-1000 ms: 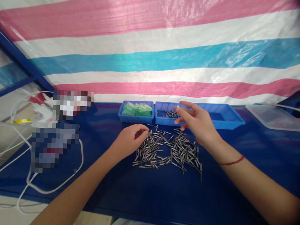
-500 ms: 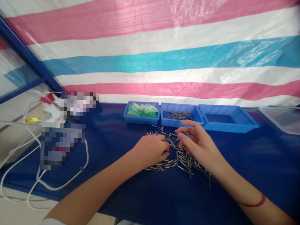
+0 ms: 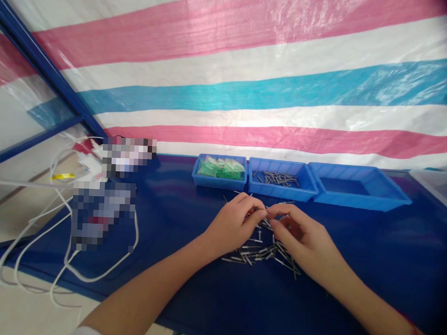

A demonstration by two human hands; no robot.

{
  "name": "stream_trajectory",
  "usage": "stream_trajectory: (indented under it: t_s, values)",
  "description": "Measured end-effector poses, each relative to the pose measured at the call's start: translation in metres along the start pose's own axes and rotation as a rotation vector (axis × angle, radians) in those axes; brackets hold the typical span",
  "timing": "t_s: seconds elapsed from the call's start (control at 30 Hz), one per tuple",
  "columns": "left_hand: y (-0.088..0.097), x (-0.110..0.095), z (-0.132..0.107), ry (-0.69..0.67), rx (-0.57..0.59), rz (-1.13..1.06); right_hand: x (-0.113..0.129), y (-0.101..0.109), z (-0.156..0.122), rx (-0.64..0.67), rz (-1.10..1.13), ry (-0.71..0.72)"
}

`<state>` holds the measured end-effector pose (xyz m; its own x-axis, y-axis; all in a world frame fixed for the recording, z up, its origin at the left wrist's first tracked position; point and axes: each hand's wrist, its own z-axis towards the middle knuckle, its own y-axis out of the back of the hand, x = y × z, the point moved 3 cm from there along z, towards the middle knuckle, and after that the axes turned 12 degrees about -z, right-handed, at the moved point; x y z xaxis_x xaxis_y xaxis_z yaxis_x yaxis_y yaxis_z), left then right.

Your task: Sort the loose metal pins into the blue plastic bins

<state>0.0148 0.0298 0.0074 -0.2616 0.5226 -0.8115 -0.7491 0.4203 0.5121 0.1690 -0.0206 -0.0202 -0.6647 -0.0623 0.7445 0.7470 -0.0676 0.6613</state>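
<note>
A heap of small metal pins point(image 3: 259, 250) lies on the blue table point(image 3: 203, 295). Both hands hover over the heap, fingertips nearly meeting. My left hand point(image 3: 234, 225) is pinched closed on a pin at its fingertips. My right hand point(image 3: 302, 235) is curled with thumb and forefinger pinched next to the left fingertips, holding something too small to make out. Behind the heap stand three blue bins: one with green parts point(image 3: 219, 168), one with several pins point(image 3: 280, 179), and a larger bin point(image 3: 356, 185) with nothing visible in it.
White cables point(image 3: 67, 259) loop at the table's left edge beside blurred-out items point(image 3: 103, 211). A striped pink, white and blue tarp point(image 3: 249, 80) hangs behind the bins. A clear plastic tray point(image 3: 439, 184) sits at the far right.
My right hand came back from the pin bin to the heap. Both hands closed in until their fingertips met over the pins. The view shifted left.
</note>
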Motion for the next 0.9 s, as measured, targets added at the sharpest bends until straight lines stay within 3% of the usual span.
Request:
stream_trajectory:
  t_s: [0.13,0.3,0.53,0.73,0.9]
  values:
    - [-0.006,0.002,-0.003,0.042,-0.089,-0.228,0.003,-0.004,-0.001,0.036,0.019,0.002]
    - [-0.015,0.005,-0.007,0.117,-0.104,-0.438,0.010,-0.004,-0.004,0.059,0.104,0.024]
    - [-0.011,-0.007,-0.010,0.140,-0.112,-0.414,0.013,-0.002,-0.006,0.078,0.232,-0.015]
    - [-0.010,-0.006,-0.012,0.108,-0.124,-0.399,0.010,-0.010,-0.008,0.205,0.433,-0.135]
    - [-0.006,-0.003,-0.012,0.086,-0.176,-0.380,0.007,-0.009,-0.005,0.061,0.532,-0.182]
